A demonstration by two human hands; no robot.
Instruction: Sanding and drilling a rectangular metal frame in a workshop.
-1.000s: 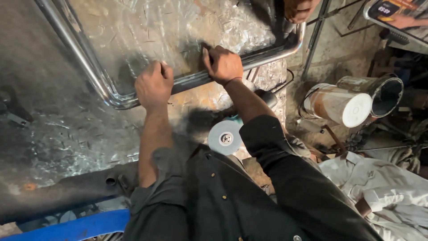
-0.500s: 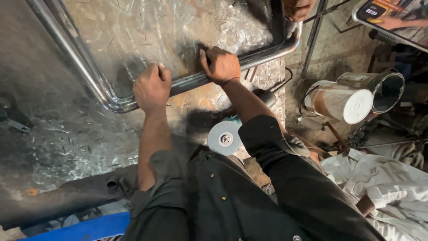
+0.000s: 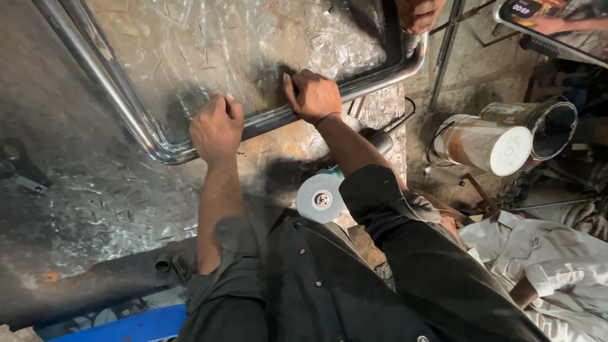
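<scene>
At nine o'clock I see a dark clamp-like tool (image 3: 19,171) lying on the scratched metal table (image 3: 95,209). A strip of blue (image 3: 126,326) shows at seven o'clock, just under a dark pipe (image 3: 107,278) along the table's near edge. A bent steel tube frame (image 3: 107,76) runs down from eleven o'clock, curves, then climbs toward one o'clock.

My left hand (image 3: 217,126) sits at its rounded corner, fingers curled fully down over the tube, gripping it. My right hand (image 3: 313,95), just past twelve o'clock, wraps the same tube, fingers closed around it and thumb toward the sheet inside the frame.

Below the right forearm, near the centre, lies a grinder (image 3: 323,197) with its grey disc facing up, on the table edge and untouched. Another person's hand (image 3: 418,14) holds the frame's far corner at one o'clock. At three o'clock two cans (image 3: 487,142) lie on their sides, well apart from my hands. A pale cloth (image 3: 544,266) lies at four o'clock.
</scene>
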